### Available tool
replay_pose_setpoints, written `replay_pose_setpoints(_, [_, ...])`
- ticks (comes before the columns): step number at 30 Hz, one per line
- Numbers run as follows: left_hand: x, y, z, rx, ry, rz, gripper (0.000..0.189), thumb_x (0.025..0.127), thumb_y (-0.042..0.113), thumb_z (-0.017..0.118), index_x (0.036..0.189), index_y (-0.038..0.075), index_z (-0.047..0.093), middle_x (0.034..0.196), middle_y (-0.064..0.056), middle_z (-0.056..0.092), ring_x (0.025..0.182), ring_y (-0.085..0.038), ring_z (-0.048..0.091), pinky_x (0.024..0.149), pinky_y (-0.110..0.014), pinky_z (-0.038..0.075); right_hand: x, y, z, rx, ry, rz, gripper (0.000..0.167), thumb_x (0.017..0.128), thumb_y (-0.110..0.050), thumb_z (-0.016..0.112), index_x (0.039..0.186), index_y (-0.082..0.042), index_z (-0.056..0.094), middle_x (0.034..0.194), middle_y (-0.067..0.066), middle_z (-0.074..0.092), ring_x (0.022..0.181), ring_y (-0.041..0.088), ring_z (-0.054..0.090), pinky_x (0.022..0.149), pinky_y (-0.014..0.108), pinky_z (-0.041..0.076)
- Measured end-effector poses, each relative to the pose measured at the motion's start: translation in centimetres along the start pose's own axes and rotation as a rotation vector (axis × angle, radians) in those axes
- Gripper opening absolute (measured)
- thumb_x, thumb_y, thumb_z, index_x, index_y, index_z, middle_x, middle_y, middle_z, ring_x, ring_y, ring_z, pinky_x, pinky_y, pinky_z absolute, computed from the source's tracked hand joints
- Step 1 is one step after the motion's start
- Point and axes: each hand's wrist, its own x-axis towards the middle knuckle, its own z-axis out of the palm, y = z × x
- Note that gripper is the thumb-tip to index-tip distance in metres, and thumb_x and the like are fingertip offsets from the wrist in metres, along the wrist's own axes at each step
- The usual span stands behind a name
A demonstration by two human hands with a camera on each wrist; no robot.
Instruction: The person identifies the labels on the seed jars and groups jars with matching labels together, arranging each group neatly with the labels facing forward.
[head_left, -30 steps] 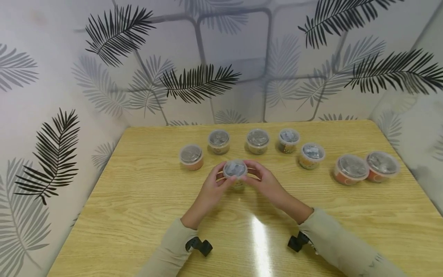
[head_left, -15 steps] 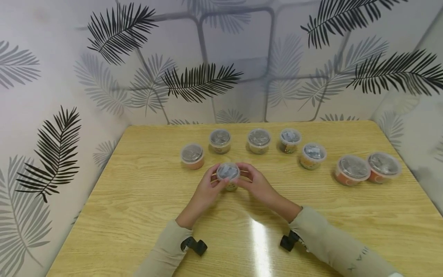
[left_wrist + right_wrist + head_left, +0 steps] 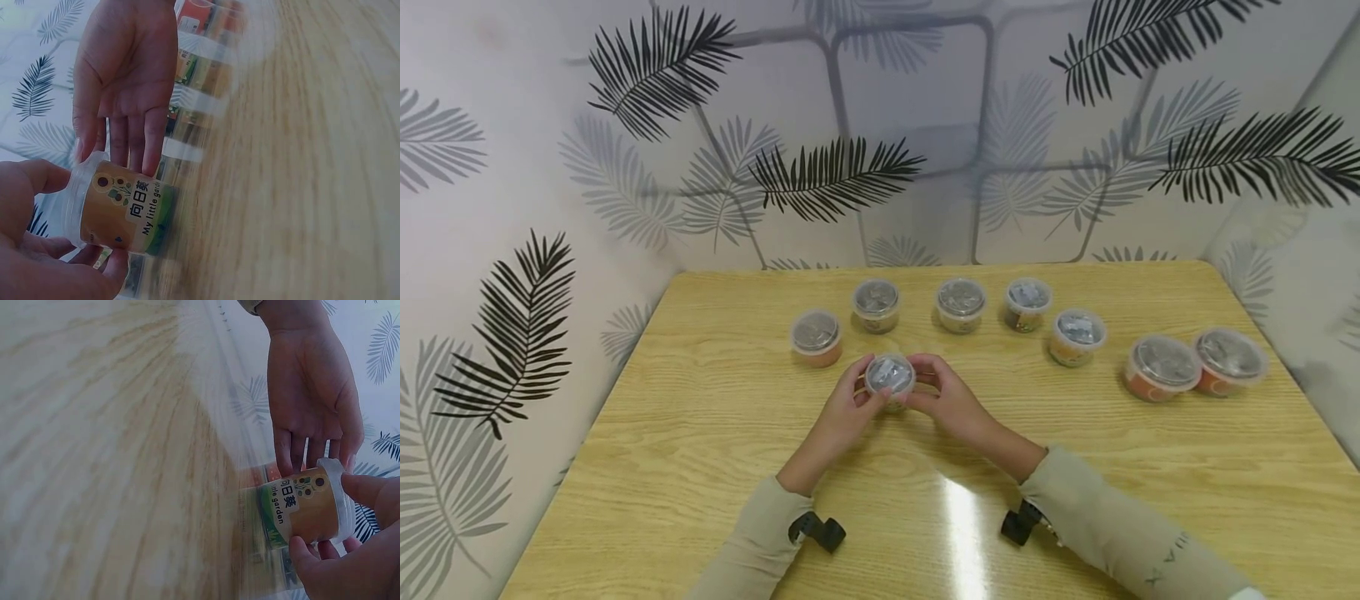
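Observation:
A small round plastic tub (image 3: 890, 372) with a clear lid stands between both hands near the middle of the table. Its orange and green label shows sunflowers and the words "My little garden", readable on the tub (image 3: 122, 209) in the left wrist view. My left hand (image 3: 841, 414) grips its left side, thumb near the lid's rim. From the right, my right hand (image 3: 957, 410) holds the same tub with thumb and fingers. The right wrist view shows both hands around the tub (image 3: 312, 506). Whether its base touches the table is hard to tell.
Similar lidded tubs form an arc behind the hands: an orange tub (image 3: 816, 337), a back tub (image 3: 876, 305), another tub (image 3: 961, 305), a dark-labelled tub (image 3: 1028, 304) and a yellow-green tub (image 3: 1077, 337). Two wider red tubs (image 3: 1163, 367) sit at right. Patterned walls border the wooden table (image 3: 700, 450).
Both hands have shifted a little left and toward the person, carrying the tub along between them. The other tubs keep their places.

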Motion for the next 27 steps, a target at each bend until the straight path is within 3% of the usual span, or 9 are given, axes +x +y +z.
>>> replay_pose_setpoints(4, [0.6,-1.5,-0.1,-0.004,0.007,0.009,0.065,0.093,0.009,0.057,0.144,-0.005,0.019,0.144,-0.024,0.026,0.128,-0.037,0.034,0.102,-0.045,0.034,-0.1,-0.1,0.0,-0.008,0.000,0.017,0.059,0.085,-0.005,0.067,0.134,0.001,0.036,0.132,0.019,0.043,0.121,0.033,0.042,0.094,0.038,0.044])
replay_pose_setpoints(8, [1.0,-2.4,-0.1,0.111,0.051,0.063,0.064,0.093,0.015,0.058,0.144,-0.002,0.023,0.144,-0.020,0.027,0.129,-0.034,0.032,0.105,-0.045,0.030,-0.5,-0.6,-0.5,-0.038,0.006,0.017,0.063,0.085,-0.008,0.068,0.137,0.000,0.033,0.133,0.021,0.040,0.124,0.034,0.039,0.100,0.043,0.037])
replay_pose_setpoints(13, [0.9,-1.3,0.4,0.311,0.163,0.176,0.057,0.093,0.020,0.057,0.141,0.000,0.032,0.141,-0.017,0.032,0.130,-0.032,0.030,0.105,-0.047,0.029,-1.3,-1.4,-2.7,-0.106,0.028,-0.019,0.060,0.088,-0.015,0.066,0.138,-0.003,0.034,0.138,0.020,0.036,0.126,0.033,0.037,0.103,0.045,0.033])
replay_pose_setpoints(17, [1.1,0.4,1.7,0.361,0.200,0.263,0.050,0.093,0.019,0.054,0.139,0.005,0.038,0.140,-0.013,0.034,0.131,-0.028,0.027,0.103,-0.051,0.028,-2.1,-2.5,-5.7,-0.202,0.076,-0.062,0.056,0.090,-0.021,0.064,0.136,-0.002,0.037,0.138,0.014,0.038,0.125,0.030,0.039,0.103,0.045,0.033])
replay_pose_setpoints(20, [1.5,1.6,3.3,0.352,0.163,0.322,0.045,0.095,0.022,0.050,0.138,0.011,0.040,0.140,-0.008,0.035,0.130,-0.024,0.028,0.102,-0.050,0.031,-2.7,-3.4,-8.6,-0.301,0.143,-0.119,0.053,0.091,-0.021,0.063,0.133,0.001,0.040,0.135,0.015,0.042,0.124,0.031,0.040,0.103,0.046,0.033])
replay_pose_setpoints(23, [2.1,2.7,5.3,0.324,0.085,0.360,0.044,0.097,0.024,0.048,0.139,0.013,0.039,0.138,-0.006,0.038,0.126,-0.020,0.034,0.101,-0.044,0.035,-3.2,-4.2,-11.7,-0.468,0.241,-0.180,0.052,0.092,-0.020,0.061,0.132,0.005,0.041,0.132,0.019,0.044,0.122,0.035,0.040,0.101,0.050,0.033])
replay_pose_setpoints(27, [3.2,3.5,8.1,0.291,-0.014,0.358,0.044,0.098,0.025,0.048,0.140,0.012,0.038,0.135,-0.006,0.041,0.119,-0.017,0.042,0.098,-0.036,0.039,-3.8,-5.0,-15.1,-0.718,0.368,-0.163,0.054,0.093,-0.022,0.058,0.136,0.004,0.039,0.133,0.024,0.039,0.123,0.041,0.036,0.097,0.056,0.032])
